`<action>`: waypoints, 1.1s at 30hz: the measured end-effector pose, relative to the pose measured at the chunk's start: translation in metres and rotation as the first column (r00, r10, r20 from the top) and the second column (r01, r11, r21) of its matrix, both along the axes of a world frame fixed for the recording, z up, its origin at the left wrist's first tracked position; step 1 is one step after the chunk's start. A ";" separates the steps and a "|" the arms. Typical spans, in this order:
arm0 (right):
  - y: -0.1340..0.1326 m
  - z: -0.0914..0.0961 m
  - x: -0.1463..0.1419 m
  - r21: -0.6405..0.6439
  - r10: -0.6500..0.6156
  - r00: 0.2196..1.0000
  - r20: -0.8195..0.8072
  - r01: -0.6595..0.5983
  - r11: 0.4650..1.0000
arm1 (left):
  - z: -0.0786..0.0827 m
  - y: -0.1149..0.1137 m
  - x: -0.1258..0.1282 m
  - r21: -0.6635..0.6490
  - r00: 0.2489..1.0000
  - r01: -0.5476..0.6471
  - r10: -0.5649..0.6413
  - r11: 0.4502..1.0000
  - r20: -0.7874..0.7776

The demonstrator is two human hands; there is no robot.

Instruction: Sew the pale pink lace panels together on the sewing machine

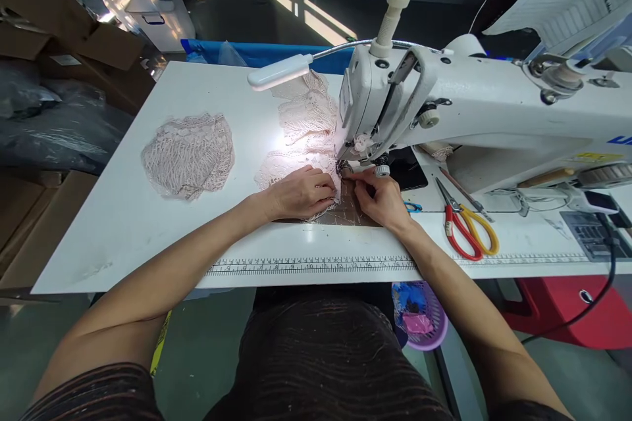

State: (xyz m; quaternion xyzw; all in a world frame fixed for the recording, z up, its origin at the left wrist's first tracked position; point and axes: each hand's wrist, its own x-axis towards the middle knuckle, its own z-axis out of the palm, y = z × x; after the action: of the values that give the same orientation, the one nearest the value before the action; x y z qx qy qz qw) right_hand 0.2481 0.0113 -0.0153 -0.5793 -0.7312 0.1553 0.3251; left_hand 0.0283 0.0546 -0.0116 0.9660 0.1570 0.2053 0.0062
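Note:
My left hand (303,194) lies on a pale pink lace piece (276,168) just left of the needle area, its curled fingers pressed together on the cloth edge. My right hand (382,200) is at the right of the presser foot, thumb and forefinger pinched together; what sits between them is too small to make out. Both hands work at the head of a white sewing machine (368,105). Below the needle, a brown plate (353,207) shows between the hands. More lace (309,108) lies bunched behind the needle area, lit by a lamp (280,72).
A pile of lace pieces (190,154) lies at the left of the white table (123,230). Right of my hand are red-and-yellow-handled scissors (464,227) and a dark phone-like slab (407,168). A printed ruler (316,266) runs along the front edge. A purple basket (437,322) stands below.

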 end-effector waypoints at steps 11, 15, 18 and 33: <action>0.001 -0.004 0.004 0.061 0.046 0.998 0.033 -0.048 0.997 | 0.006 0.005 -0.002 -0.006 0.971 -0.056 0.056 0.998 0.230; -0.001 -0.005 0.005 0.029 0.061 0.997 0.051 -0.063 0.998 | 0.003 0.004 -0.001 -0.043 0.982 -0.019 0.027 0.999 0.185; -0.002 -0.007 0.005 0.004 0.115 0.989 0.092 -0.116 0.993 | -0.002 0.003 0.001 -0.037 0.989 -0.013 0.019 0.999 0.147; -0.002 -0.013 0.005 0.040 0.225 0.942 0.248 -0.241 0.970 | -0.005 -0.002 0.003 0.079 0.998 -0.003 -0.002 0.997 0.064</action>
State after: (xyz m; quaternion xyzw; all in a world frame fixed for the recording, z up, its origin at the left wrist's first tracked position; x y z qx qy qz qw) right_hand 0.2529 0.0094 -0.0280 -0.4917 -0.8336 0.0956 0.2330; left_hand 0.0312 0.0524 -0.0169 0.9584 0.1485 0.2423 -0.0271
